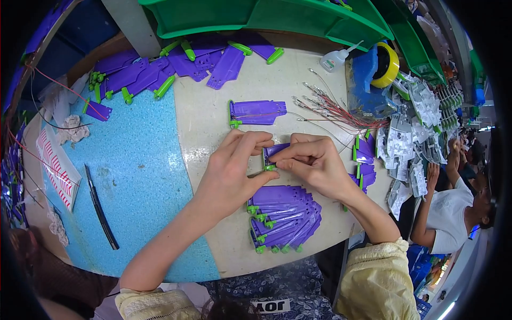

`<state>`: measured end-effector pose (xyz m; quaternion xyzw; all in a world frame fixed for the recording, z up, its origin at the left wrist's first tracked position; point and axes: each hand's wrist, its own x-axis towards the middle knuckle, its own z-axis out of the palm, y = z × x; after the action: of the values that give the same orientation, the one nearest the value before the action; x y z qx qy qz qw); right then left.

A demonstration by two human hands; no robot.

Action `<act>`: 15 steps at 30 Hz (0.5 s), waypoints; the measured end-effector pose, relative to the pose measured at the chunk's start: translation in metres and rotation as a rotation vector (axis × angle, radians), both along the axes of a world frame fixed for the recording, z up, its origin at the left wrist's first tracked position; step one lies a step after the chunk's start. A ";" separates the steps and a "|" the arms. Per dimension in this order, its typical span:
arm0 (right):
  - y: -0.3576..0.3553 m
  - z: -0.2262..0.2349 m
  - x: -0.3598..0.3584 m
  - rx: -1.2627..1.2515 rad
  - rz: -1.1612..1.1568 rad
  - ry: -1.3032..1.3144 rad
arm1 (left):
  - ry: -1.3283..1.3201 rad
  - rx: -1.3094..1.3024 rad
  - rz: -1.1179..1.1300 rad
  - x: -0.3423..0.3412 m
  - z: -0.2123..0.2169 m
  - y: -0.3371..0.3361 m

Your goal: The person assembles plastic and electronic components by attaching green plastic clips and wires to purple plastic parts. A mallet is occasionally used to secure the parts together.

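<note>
Between my two hands is a small purple plastic part with a green edge [269,166], partly covered by fingers. My left hand [232,168] grips its left side between thumb and fingers. My right hand [316,164] has thumb and forefinger pinched together over the part's right side; whether a wire is in that pinch is too small to tell. Just beyond my hands lies a similar purple part [260,112] with a thin wire running along it. Nearer to me, several purple parts with green ends [282,205] lie overlapped in a fan.
Thin red and white wires [341,114] lie bundled at the right, beside white plastic parts [408,133]. A yellow tape roll [385,65] and small dropper bottle [334,61] stand behind. More purple parts [128,77] line the back under green bins [202,18]. A black tool [101,208] lies left.
</note>
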<state>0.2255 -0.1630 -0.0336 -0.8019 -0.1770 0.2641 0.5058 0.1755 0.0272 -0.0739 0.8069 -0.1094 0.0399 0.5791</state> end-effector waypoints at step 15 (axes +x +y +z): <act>-0.007 -0.002 0.008 -0.131 -0.174 -0.196 | -0.150 0.218 0.005 0.002 0.001 -0.001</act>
<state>0.2336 -0.1701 -0.0361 -0.8674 -0.1379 0.1507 0.4537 0.1771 0.0264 -0.0734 0.8600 -0.1539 0.0894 0.4782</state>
